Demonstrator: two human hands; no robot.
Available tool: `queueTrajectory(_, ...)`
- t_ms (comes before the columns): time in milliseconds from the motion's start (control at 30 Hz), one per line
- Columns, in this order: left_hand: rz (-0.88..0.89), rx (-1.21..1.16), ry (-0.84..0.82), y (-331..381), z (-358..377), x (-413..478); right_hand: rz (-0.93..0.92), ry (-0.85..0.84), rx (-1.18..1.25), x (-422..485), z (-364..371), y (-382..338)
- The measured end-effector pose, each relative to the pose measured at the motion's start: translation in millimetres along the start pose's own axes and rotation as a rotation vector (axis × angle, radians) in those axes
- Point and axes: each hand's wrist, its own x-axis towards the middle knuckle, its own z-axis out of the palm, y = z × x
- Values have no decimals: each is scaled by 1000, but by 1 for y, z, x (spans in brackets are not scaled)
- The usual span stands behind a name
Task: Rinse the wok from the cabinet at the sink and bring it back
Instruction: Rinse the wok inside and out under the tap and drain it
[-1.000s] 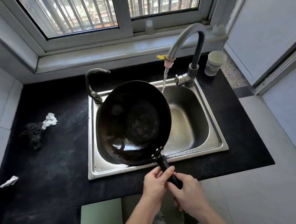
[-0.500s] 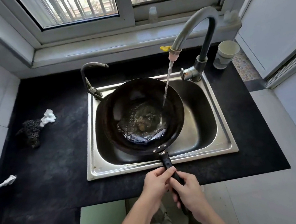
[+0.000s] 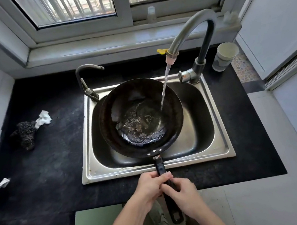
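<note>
A black wok (image 3: 140,111) hangs level over the steel sink (image 3: 216,123), its long black handle (image 3: 161,167) pointing toward me. Both hands hold that handle: my left hand (image 3: 150,187) grips it nearer the pan, and my right hand (image 3: 182,191) grips it just behind. The tall curved tap (image 3: 190,29) runs a thin stream (image 3: 164,88) into the wok's right side, where water pools and swirls in the bottom.
A second, small tap (image 3: 87,82) stands at the sink's back left. A paper cup (image 3: 225,55) sits on the black counter (image 3: 53,159) at the back right. A dark scrubber (image 3: 26,134) and a white wad (image 3: 43,118) lie to the left. The window sill runs behind.
The wok went from tilted up on its edge to level under the running water. Water now gathers inside it. Both hands kept their hold on the handle.
</note>
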Motion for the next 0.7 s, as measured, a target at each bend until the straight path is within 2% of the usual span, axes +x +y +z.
queueTrajectory(100,-1,-30,-2,1,3,-1,-18,54,-100,16,-54,-17)
queueTrajectory(200,-9,-33,4,3,5,-5,-176,308,-248,62,-118,-59)
queueTrajectory(267,-12,-34,13,2,5,-7,-250,457,-237,99,-148,-99)
queueTrajectory(400,-17,-33,45,3,7,-8,-290,624,-214,167,-173,-162)
queueTrajectory(700,-7,-16,60,3,7,-8,-320,722,-426,208,-174,-174)
